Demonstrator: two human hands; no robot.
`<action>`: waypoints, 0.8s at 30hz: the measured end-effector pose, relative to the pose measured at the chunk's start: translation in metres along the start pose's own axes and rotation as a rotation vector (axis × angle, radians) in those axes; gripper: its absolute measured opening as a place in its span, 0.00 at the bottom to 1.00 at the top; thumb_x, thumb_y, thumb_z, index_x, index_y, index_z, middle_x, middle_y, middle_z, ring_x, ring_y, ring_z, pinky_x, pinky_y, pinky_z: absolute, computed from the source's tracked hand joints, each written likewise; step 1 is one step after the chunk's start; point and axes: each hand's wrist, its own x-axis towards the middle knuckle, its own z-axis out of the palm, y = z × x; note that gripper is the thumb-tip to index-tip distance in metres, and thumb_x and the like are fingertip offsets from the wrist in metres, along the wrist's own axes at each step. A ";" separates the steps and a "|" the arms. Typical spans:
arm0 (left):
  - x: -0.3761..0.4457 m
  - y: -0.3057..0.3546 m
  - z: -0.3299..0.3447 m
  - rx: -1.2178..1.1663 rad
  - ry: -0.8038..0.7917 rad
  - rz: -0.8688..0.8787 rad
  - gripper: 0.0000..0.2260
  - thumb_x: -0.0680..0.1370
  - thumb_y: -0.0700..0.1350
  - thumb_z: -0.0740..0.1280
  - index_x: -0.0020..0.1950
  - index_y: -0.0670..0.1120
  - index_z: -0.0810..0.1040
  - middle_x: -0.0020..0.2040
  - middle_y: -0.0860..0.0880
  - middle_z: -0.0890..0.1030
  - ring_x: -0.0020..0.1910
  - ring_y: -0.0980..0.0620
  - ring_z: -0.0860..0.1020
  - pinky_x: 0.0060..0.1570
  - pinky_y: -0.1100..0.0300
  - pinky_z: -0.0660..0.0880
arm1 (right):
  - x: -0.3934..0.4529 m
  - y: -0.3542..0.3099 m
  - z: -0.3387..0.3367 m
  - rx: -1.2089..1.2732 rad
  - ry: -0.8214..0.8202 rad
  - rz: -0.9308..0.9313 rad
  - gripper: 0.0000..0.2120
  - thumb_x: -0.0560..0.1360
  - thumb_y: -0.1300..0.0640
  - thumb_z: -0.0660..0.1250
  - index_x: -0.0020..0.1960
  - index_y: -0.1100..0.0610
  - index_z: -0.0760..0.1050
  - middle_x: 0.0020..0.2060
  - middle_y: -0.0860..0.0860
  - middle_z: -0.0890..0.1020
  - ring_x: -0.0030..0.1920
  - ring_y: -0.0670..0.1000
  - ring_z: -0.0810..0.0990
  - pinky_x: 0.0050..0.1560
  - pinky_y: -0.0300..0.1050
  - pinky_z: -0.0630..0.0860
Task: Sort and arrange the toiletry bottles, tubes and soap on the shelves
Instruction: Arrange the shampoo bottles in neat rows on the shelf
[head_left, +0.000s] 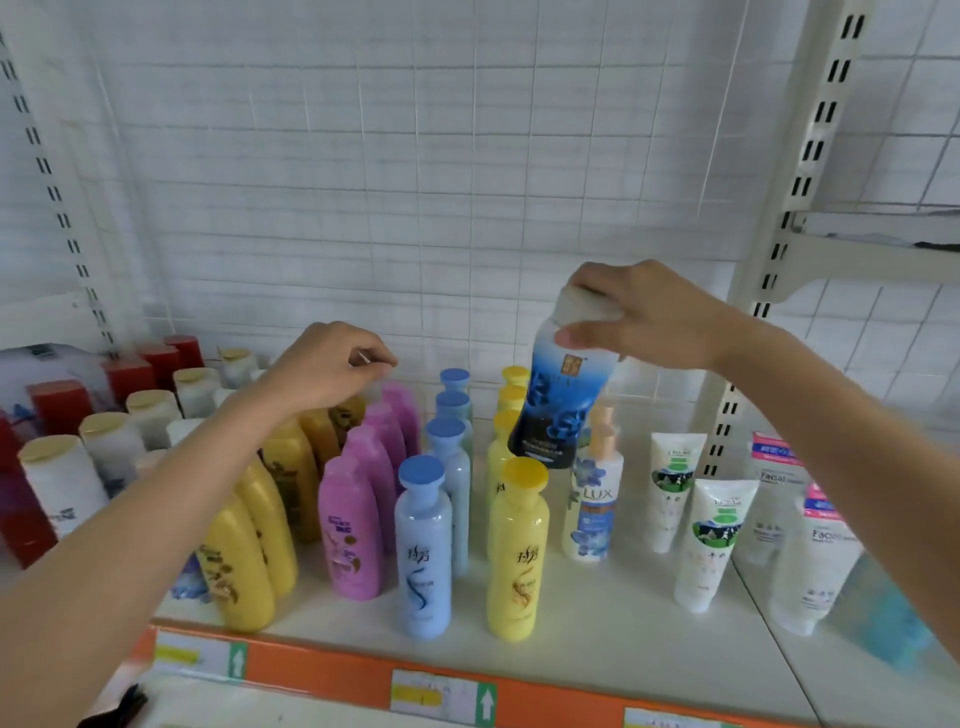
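Above the white shelf (597, 613), right hand: your right hand (644, 317) pinches the white cap of a dark blue and white plastic bottle (561, 405), which hangs tilted in the air, clear of the shelf, over the row of yellow-capped bottles.
Left hand: your left hand (332, 366) hovers over the pink bottles with its fingers curled inward; you hold nothing that shows.
Rows below: amber-yellow bottles (244, 561), pink plastic bottles (353, 525), pale blue bottles with blue caps (423, 551) and yellow bottles with yellow caps (517, 551) stand upright in lines running front to back.
Right side: a white LUX pump bottle (592, 499) stands just beside the yellow row; white tubes (709, 540) stand further right.
Far left: white jars with gold lids (62, 478) and red boxes (57, 405).
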 end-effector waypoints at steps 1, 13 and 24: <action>-0.001 -0.005 -0.004 0.000 0.003 -0.016 0.08 0.76 0.43 0.67 0.53 0.46 0.81 0.52 0.49 0.82 0.45 0.56 0.75 0.46 0.65 0.68 | 0.006 -0.006 -0.001 -0.008 0.014 -0.016 0.16 0.71 0.46 0.67 0.51 0.56 0.71 0.41 0.55 0.78 0.41 0.56 0.77 0.45 0.53 0.75; -0.043 -0.104 -0.069 0.003 0.060 -0.238 0.07 0.75 0.42 0.68 0.52 0.45 0.82 0.52 0.49 0.82 0.52 0.52 0.79 0.55 0.59 0.74 | 0.087 -0.084 0.033 0.046 0.117 -0.221 0.18 0.72 0.45 0.67 0.54 0.56 0.70 0.43 0.57 0.79 0.42 0.58 0.77 0.48 0.58 0.76; -0.073 -0.171 -0.090 0.080 0.057 -0.325 0.08 0.75 0.39 0.67 0.53 0.43 0.81 0.54 0.46 0.82 0.52 0.52 0.78 0.53 0.62 0.72 | 0.146 -0.128 0.097 0.084 0.142 -0.223 0.21 0.74 0.45 0.64 0.58 0.58 0.68 0.43 0.58 0.79 0.42 0.60 0.77 0.46 0.57 0.76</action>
